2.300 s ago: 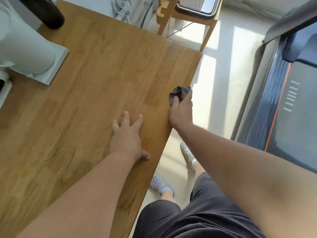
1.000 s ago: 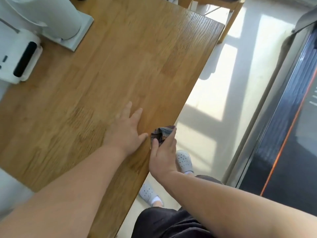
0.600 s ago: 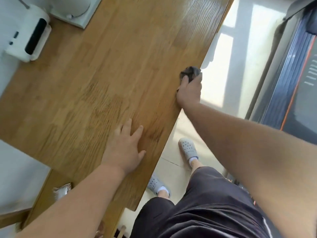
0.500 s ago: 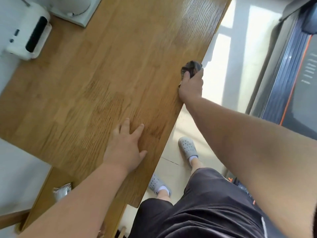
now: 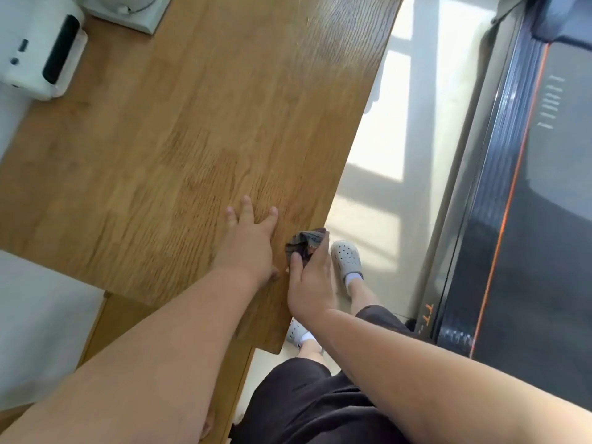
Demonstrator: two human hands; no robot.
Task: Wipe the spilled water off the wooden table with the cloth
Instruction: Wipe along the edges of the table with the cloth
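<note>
Your right hand (image 5: 309, 283) has swept back along the near edge of the bench (image 5: 192, 129) since half a second ago, when it was stretched well out along that edge; now it sits close to your body, just beside your left hand (image 5: 248, 248). That return stroke suggests you are working the edge strip in passes, and no pooled water shows on the wood, though glare and blur could hide a thin film. Your right grip is clenched around the cloth (image 5: 306, 243), which is bunched into a dark wad under your fingertips and pressed at the very edge of the bench, partly overhanging the floor. Your left hand lies flat and released, fingers spread, palm down on the wood as a brace. Both forearms reach forward from low in the view, the right one angled in across your body.
</note>
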